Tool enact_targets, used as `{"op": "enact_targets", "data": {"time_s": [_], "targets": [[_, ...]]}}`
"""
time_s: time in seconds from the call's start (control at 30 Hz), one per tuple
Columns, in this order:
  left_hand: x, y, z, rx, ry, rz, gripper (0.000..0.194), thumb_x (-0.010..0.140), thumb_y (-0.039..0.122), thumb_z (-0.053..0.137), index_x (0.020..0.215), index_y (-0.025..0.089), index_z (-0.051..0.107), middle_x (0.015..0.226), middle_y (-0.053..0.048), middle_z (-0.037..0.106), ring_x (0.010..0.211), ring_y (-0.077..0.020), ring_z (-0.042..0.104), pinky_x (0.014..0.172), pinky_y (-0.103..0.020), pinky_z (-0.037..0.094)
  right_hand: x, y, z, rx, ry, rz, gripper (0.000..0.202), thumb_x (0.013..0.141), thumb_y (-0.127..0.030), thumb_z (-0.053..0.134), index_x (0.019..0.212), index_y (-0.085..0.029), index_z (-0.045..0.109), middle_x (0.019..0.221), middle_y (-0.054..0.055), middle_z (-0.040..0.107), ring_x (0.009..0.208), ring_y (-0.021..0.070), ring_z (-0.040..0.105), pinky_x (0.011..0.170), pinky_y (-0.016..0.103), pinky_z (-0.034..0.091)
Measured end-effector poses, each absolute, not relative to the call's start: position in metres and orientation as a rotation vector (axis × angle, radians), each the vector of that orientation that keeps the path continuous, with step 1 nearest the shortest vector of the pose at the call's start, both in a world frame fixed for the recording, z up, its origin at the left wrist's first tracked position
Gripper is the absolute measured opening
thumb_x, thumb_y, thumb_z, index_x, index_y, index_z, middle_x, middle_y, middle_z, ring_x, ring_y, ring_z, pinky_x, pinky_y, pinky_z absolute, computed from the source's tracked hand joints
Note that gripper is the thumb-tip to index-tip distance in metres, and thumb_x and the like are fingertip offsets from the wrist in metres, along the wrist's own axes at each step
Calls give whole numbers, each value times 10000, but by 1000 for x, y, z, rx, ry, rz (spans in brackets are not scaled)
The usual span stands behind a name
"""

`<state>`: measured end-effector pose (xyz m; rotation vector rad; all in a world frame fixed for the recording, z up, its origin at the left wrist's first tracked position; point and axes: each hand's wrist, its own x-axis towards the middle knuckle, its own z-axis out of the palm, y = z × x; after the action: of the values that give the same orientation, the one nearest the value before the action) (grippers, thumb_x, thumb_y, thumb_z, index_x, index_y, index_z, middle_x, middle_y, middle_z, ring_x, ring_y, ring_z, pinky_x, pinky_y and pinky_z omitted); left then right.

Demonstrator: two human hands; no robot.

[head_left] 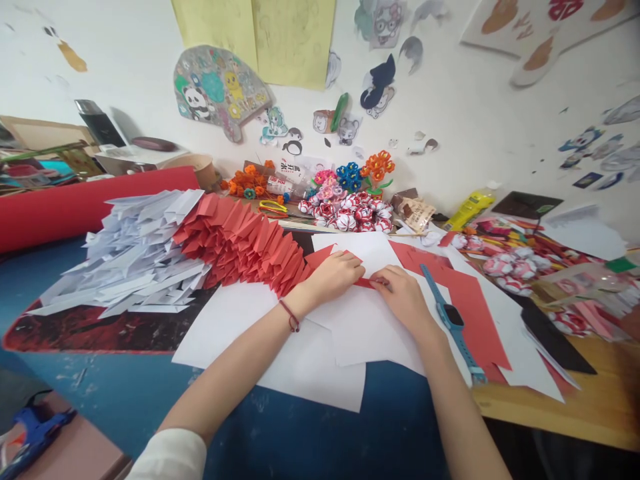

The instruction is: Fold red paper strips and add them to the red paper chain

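Between my hands is a folded piece of red paper (367,283), partly hidden by the fingers. My left hand (336,272) bends over its left part with the fingers closed on it. The fingertips of my right hand (399,288) pinch its right end. Both hands are just above white paper sheets (305,360) spread on the table. Left of my left hand stands a dense row of folded red paper pieces (240,240), and beyond it lies a heap of folded white paper pieces (140,247).
A blue smartwatch (453,316) lies on white and red sheets (475,313) at right. A red roll (100,200) stretches across the back left. Paper flowers (355,213) and a yellow bottle (470,208) stand by the wall. A blue glue gun (37,433) is at lower left.
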<state>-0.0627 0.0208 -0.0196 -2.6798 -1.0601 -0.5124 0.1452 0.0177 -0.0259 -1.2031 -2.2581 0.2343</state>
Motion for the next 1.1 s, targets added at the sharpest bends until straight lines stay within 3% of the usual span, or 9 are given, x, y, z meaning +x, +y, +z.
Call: {"op": "enact_targets", "data": {"time_s": [0.27, 0.47, 0.8, 1.1], "targets": [[-68, 17, -12, -2622, -974, -373, 184, 960, 169, 444, 892, 122, 609, 903, -99, 654, 905, -232, 566, 799, -355, 390, 152, 11, -24, -1148, -2382, -41, 237, 949, -188, 465, 821, -194, 664, 832, 59, 662, 818, 202, 599, 739, 324, 435], [-70, 12, -5, -2704, -928, -330, 167, 899, 120, 487, 841, 135, 643, 872, -96, 656, 891, -228, 567, 747, -352, 392, 160, 8, -29, -1160, -2367, -46, 279, 892, -116, 481, 844, -214, 738, 818, 54, 694, 800, 202, 628, 712, 318, 444], [-73, 15, -6, -2661, -952, -256, 186, 923, 148, 489, 855, 123, 660, 857, -96, 665, 870, -227, 585, 760, -357, 405, 159, 6, -27, -1234, -2324, 50, 174, 910, -252, 564, 950, -227, 731, 879, 42, 697, 826, 206, 639, 712, 319, 450], [-67, 19, -10, -2593, -855, -208, 206, 946, 122, 464, 846, 117, 643, 871, -105, 651, 897, -236, 573, 714, -350, 372, 159, 8, -31, -1251, -2316, 96, 159, 910, -236, 545, 893, -230, 703, 882, 41, 680, 809, 204, 624, 692, 318, 439]]}}
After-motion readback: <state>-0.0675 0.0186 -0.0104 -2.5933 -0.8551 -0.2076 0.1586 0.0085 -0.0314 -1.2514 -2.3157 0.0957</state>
